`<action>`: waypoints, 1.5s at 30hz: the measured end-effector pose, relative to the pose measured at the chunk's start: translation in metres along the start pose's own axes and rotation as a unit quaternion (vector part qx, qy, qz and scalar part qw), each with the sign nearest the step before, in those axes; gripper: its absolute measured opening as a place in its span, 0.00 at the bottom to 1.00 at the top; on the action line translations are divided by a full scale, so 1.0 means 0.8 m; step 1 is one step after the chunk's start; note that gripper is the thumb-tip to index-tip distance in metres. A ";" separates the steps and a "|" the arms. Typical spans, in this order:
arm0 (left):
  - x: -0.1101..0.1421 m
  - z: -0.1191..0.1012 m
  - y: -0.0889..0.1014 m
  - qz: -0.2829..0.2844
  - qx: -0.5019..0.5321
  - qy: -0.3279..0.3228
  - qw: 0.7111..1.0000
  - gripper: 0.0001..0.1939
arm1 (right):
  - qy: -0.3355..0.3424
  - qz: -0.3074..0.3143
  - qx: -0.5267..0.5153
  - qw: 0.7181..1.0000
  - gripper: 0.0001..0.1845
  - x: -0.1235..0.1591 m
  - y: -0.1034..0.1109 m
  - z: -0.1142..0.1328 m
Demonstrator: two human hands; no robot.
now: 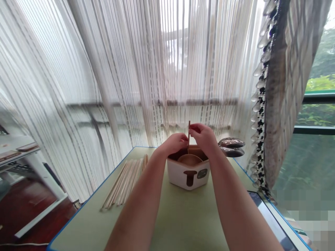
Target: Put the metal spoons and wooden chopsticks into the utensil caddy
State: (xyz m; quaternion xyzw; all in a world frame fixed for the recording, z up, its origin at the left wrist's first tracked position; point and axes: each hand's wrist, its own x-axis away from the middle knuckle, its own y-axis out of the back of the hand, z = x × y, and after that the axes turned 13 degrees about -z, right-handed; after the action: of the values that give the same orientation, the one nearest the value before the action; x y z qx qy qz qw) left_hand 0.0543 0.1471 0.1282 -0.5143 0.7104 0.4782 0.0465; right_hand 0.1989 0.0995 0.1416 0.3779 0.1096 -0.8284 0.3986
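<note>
A white utensil holder (178,175) with a brown, divided inside and a T-shaped opening stands on the table in front of me. Above its back part, a thin brown upright piece (188,129) rises; I cannot tell whether it is a stick or a panel seen edge-on. My right hand (201,134) pinches this piece near its top. Lower down, my left hand (176,143) has its fingers closed against the same piece, close to the holder's rim. Beside my left forearm lies a row of pale wooden chopsticks (125,181), partly hidden by the arm.
Two dark utensil heads, one of them a slotted spoon (231,142), show beyond my right wrist. A tablet-like device (269,216) lies at the right edge of the green table (183,219). Sheer curtains (125,69) hang behind; another table (21,150) stands left.
</note>
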 end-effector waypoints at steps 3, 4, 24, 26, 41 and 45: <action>-0.002 0.002 -0.001 0.001 0.008 0.005 1.000 0.11 | -0.002 -0.009 -0.003 1.000 0.10 -0.002 0.002 -0.001; -0.002 0.002 -0.001 -0.001 0.008 0.006 1.000 0.11 | -0.003 -0.012 -0.005 1.000 0.10 -0.002 0.003 -0.001; 0.059 -0.093 0.091 -0.253 0.071 0.003 0.965 0.14 | -0.005 -0.075 -0.125 0.989 0.18 0.013 0.026 0.073; 0.082 -0.103 0.115 -0.339 0.110 -0.018 0.934 0.14 | -0.007 -0.051 -0.171 0.984 0.18 0.025 0.012 0.087; 0.216 0.121 0.084 -0.351 0.093 0.212 0.907 0.17 | 0.048 0.228 -0.034 0.972 0.14 0.242 -0.141 0.045; 0.220 0.126 0.073 -0.341 0.005 0.178 0.923 0.18 | 0.042 0.279 0.128 0.951 0.15 0.240 -0.152 0.009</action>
State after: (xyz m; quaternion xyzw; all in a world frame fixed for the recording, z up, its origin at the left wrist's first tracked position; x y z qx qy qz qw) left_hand -0.1160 0.1002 0.0130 -0.8016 0.4913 0.3306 0.0819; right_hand 0.0284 0.0654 -0.0047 0.4759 -0.0902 -0.6746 0.5570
